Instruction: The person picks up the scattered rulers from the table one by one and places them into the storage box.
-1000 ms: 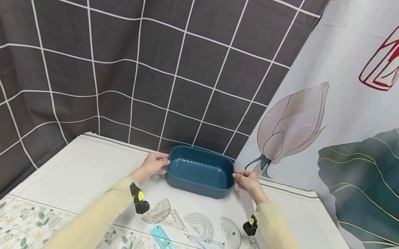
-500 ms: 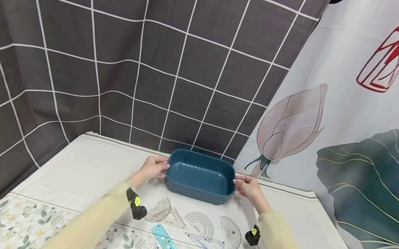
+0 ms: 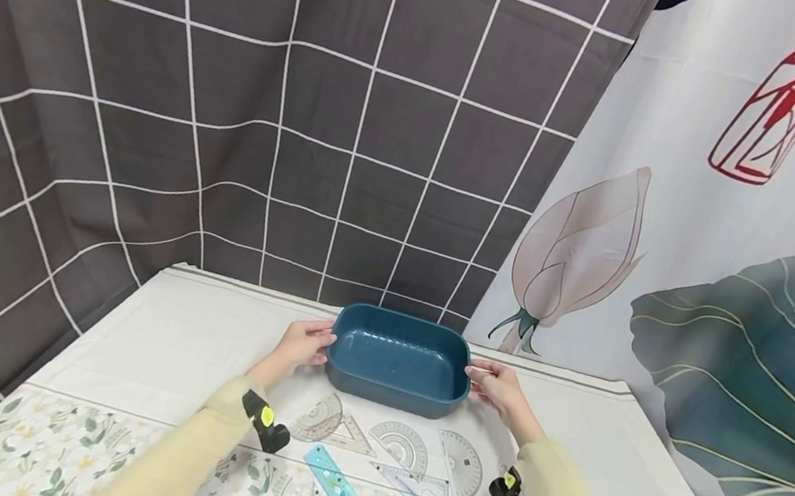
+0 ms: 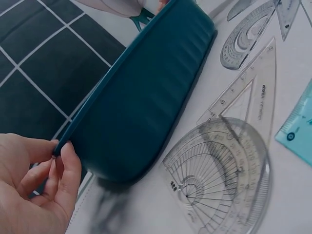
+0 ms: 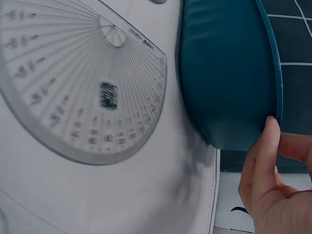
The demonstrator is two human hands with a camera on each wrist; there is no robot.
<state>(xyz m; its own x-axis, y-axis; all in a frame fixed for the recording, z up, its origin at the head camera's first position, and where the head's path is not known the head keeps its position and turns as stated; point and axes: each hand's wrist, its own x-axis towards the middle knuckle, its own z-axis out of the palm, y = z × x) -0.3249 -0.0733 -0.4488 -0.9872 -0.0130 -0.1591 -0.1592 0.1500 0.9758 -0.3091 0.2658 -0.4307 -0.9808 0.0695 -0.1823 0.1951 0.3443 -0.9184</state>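
Observation:
A dark teal plastic bin [image 3: 395, 394], rectangular with rounded corners, stands near the back of the table with nothing visible inside. My left hand [image 3: 302, 344] pinches its rim at the left end. In the left wrist view, that thumb and the curled fingers [image 4: 69, 168] meet at the rim. At the right end my right hand [image 3: 500, 385] pinches the rim between thumb and fingers, as the right wrist view shows on the bin wall [image 5: 229, 73]. Close in front lie clear protractors, among them a half-round one [image 3: 459, 466] and another [image 3: 399, 448].
A turquoise ruler [image 3: 343, 492] lies in front, beside a clear set square [image 3: 415, 485] and a smaller triangle [image 3: 349, 434]. The table has a white cloth [image 3: 192, 321] with a floral front part. Behind the bin hangs a dark grid-patterned curtain [image 3: 304, 152].
Both hands have drawn the bin slightly toward the front of the table, away from the curtain and nearer the protractors. Their pinch on its rim stays the same.

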